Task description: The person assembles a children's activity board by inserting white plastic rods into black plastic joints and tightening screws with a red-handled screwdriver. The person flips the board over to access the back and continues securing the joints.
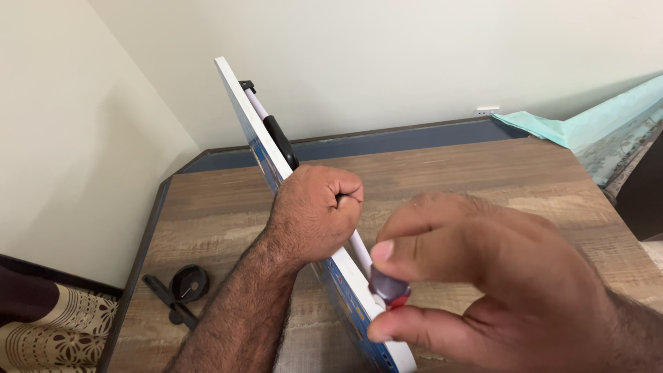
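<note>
The upright white board [242, 110] stands on edge between my hands, walling my left hand [314, 211] off from my right hand [497, 276]. Left of my left hand, a black bracket [181, 293] lies on the wooden table [449, 173]. Beyond my right hand the tabletop runs open toward a teal sheet [587, 128].

White board [243, 103] with a blue printed underside, running from upper left to bottom centre of the frame. White rod [257, 105] along it, with a black grip [282, 143] and black end clip [247, 85]. Grey-and-red screwdriver handle [389, 289] at lower centre. Brown wood-grain table [483, 179] with a dark edge. Black round part [189, 283] and black bar [166, 297] at lower left. Teal sheet [594, 124] at upper right. Cream cloth with a brown pattern [55, 324] in the bottom left corner. Off-white walls [414, 55].
</note>
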